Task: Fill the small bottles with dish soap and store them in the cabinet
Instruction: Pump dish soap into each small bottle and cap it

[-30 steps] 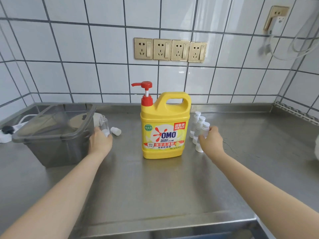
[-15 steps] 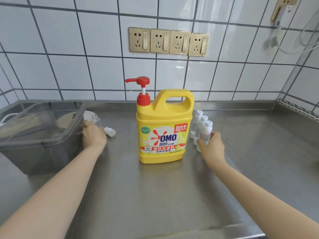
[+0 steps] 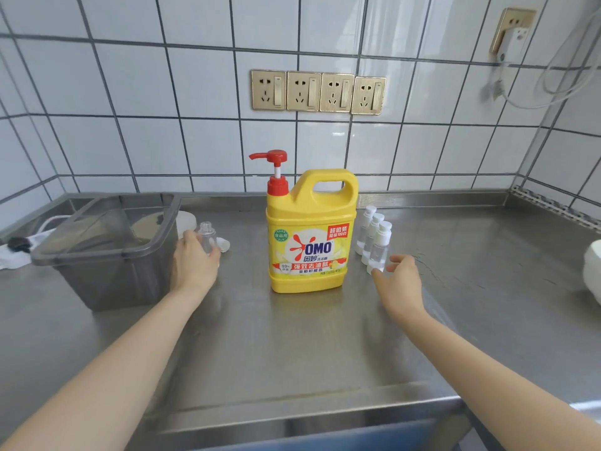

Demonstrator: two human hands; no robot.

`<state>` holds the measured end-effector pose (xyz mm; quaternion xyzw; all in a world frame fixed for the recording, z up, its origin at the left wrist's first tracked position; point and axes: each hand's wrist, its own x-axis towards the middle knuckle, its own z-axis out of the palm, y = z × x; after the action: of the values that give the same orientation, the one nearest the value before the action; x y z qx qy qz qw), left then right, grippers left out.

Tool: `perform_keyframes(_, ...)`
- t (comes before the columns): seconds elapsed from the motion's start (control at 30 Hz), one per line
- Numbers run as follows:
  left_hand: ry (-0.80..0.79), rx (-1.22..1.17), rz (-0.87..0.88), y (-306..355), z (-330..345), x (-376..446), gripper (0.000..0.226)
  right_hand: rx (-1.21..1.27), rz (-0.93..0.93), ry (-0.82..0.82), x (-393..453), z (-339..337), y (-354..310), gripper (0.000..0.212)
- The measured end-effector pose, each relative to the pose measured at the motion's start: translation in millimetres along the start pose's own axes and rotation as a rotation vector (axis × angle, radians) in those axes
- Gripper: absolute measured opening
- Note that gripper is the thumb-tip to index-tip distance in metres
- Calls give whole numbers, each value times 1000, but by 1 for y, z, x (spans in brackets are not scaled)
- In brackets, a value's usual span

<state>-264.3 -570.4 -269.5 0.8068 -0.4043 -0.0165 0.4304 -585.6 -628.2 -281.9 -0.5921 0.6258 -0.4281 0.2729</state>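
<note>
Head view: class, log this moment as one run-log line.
left hand: holds uncapped small bottle | right hand: open beside capped bottles | soap jug: upright, untouched

We saw open counter [image 3: 292, 346] in front of the jug [image 3: 309, 242]. The bin [image 3: 107, 255] blocked the left side, and three capped bottles [image 3: 374, 239] stood close at the jug's right.

Bright, even daylight fills the scene. Soft glare streaks the white wall tiles [image 3: 383, 37] and the steel counter [image 3: 292, 346], which carries only faint, diffuse shadows beneath the forearms. Wide-angle distortion bends the grout lines toward the edges; the periphery is slightly soft, the centre sharp.
</note>
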Motion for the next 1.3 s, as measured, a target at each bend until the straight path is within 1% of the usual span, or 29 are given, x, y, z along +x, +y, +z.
perform_keyframes(0.13, -45, -108, 118, 13, -18, -21, 31, 1, -143, -31, -33, -4, -25, 34)
perform_keyframes(0.27, -66, -186, 199, 30, -31, -35, 27, 46, -318, -74, -54, -6, -75, 26)
perform_keyframes(0.33, -49, -195, 242, 40, -38, -37, 26, 60, -381, -88, -56, -5, -101, 22)
perform_keyframes(0.47, -55, -256, 280, 59, -48, -36, 27, 56, -482, -113, -50, -5, -151, 21)
perform_keyframes(0.6, -40, -239, 344, 71, -53, -29, 28, 62, -541, -83, -34, -2, -198, 24)
perform_keyframes(0.7, -19, -200, 394, 77, -57, -23, 29, 40, -527, -150, -18, 4, -228, 27)
perform_keyframes(0.8, -14, -170, 408, 82, -61, -18, 31, 10, -457, -251, -2, 13, -251, 33)
perform_keyframes(0.87, -16, -165, 417, 85, -63, -13, 31, 6, -424, -263, 8, 20, -263, 36)
perform_keyframes(0.93, -9, -160, 435, 87, -65, -9, 31, -25, -416, -286, 16, 25, -273, 35)
perform_keyframes(1.07, 11, -124, 486, 91, -69, -3, 33, -117, -389, -403, 27, 33, -285, 28)
perform_keyframes(1.2, 41, -90, 546, 93, -73, 2, 39, -161, -334, -494, 29, 40, -289, 32)
perform_keyframes(1.3, 63, -80, 550, 94, -72, 5, 46, -187, -301, -514, 28, 47, -289, 36)
